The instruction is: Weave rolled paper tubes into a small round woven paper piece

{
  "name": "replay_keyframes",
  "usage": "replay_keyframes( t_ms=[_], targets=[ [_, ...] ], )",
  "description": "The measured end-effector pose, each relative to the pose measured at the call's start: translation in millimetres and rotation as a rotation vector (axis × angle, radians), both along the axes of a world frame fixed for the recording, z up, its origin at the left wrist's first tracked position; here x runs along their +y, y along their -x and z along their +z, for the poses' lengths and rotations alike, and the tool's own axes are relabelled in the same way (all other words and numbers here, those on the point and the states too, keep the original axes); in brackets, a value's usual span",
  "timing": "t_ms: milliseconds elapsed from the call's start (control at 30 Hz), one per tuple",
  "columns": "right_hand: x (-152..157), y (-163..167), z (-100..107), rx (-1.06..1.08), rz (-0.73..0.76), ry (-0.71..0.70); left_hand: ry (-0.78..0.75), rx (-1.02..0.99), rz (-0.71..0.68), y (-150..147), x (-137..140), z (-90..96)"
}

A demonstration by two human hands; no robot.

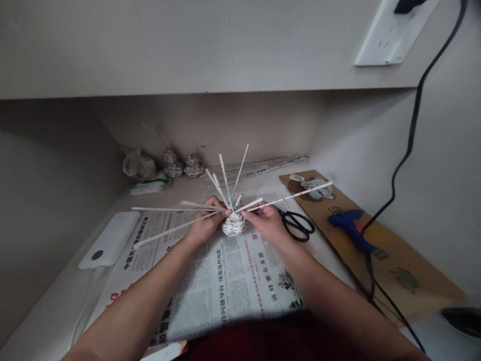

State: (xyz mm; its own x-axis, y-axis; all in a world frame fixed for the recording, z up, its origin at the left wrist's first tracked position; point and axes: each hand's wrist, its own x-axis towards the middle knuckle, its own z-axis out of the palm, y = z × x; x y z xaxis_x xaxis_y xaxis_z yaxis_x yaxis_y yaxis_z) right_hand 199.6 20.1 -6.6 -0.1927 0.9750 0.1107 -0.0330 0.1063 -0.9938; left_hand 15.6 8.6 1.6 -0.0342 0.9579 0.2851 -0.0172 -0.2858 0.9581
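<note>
1. Woven paper ball (233, 226) between both hands, over spread newspaper (203, 291); strips (319, 187) fan outward.
2. Left hand (205, 221): fingers pinching its left upper edge.
3. Right hand (268, 221): pinching opposite edge; scissors (298, 225) just beside.

The right hand (271, 223) hides the tips of the scissors (298, 226); the newspaper's (205, 283) smallest print is illegible.
</note>
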Motion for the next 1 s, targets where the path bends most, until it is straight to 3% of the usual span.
replay_keyframes(
  t_ms=[200, 400, 500, 633, 1000],
  targets=[
    [-10.3, -5.3, 8.6, -0.523, -0.072, -0.682, 0.072, -0.1, 0.048, -2.1, 5.9, -8.2],
    [-11.6, -5.2, 10.9, -0.69, -0.004, -0.976, 0.087, -0.087, 0.05, 0.4, 8.9, -15.2],
    [-10.4, -3.7, 11.9, -0.693, 0.021, -1.002, 0.048, -0.058, 0.037, 1.8, 9.2, -15.3],
    [-10.3, -3.4, 9.6, -0.633, 0.054, -0.922, 0.048, -0.048, -0.017, 1.7, 7.6, -12.0],
    [-12.6, -3.5, 8.5, -0.489, -0.108, -0.665, 0.05, -0.046, -0.107, -5.2, -0.1, -3.1]
  ],
)
